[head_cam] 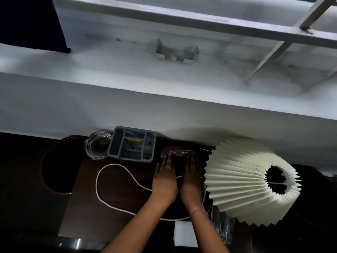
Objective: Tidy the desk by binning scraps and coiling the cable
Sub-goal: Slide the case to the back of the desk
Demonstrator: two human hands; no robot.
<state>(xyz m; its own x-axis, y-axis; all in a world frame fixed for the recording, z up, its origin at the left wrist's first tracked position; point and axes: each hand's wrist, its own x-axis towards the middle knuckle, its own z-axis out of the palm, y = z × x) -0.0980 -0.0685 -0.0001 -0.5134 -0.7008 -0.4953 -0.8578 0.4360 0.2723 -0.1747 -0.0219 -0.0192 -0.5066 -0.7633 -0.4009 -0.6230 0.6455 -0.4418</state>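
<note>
both hands, left (165, 177) and right (191, 175), lie flat, fingers straight, on the desk (109, 212)

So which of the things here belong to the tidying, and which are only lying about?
For the job: white cable, looped on the desk; red-rimmed bin beside the desk; white paper, maybe scrap; left hand and right hand, both flat.
Lying about: grey organiser, glass ashtray, spectacle case, pleated lampshade.
</note>
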